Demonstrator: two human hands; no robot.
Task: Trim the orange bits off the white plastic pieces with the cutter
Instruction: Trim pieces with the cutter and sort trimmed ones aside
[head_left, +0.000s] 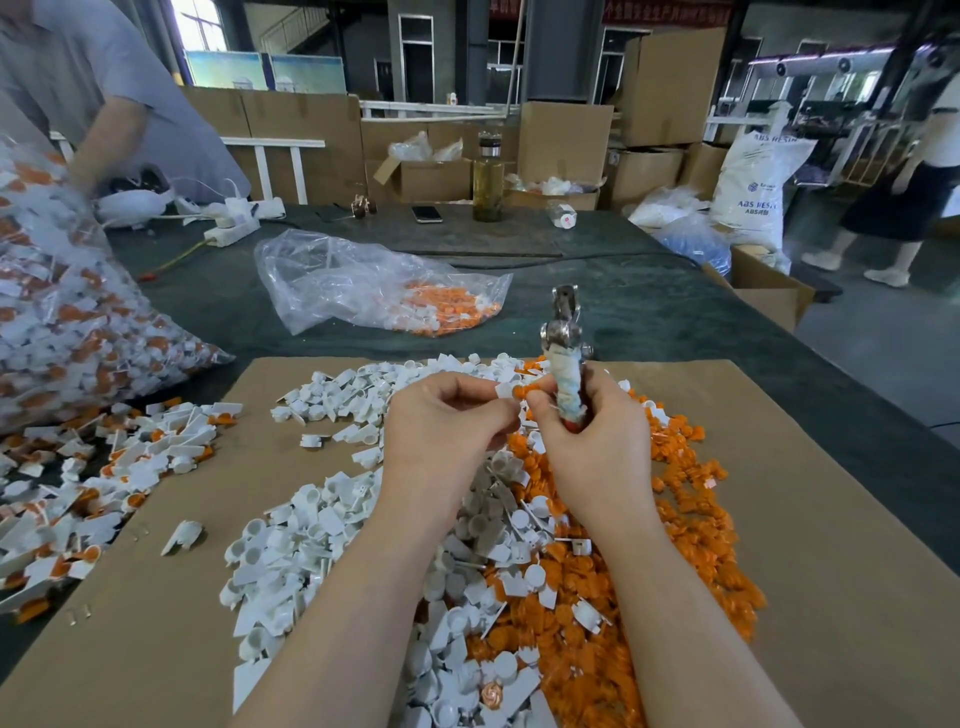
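Holding one piece (508, 391), one cutter (565, 358)

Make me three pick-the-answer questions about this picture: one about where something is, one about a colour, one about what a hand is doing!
1. Where is the phone?
A. on the far side of the table
B. on the cardboard sheet
C. in the clear bag

2. What colour is the heap under the right arm?
A. blue
B. orange
C. green

3. What is the right hand doing?
A. lying flat
B. pointing
C. gripping the cutter

Answers: 1 A, it lies by the glass bottle. 2 B, trimmed bits are orange. 3 C, fingers wrap its wrapped handle, tip up.
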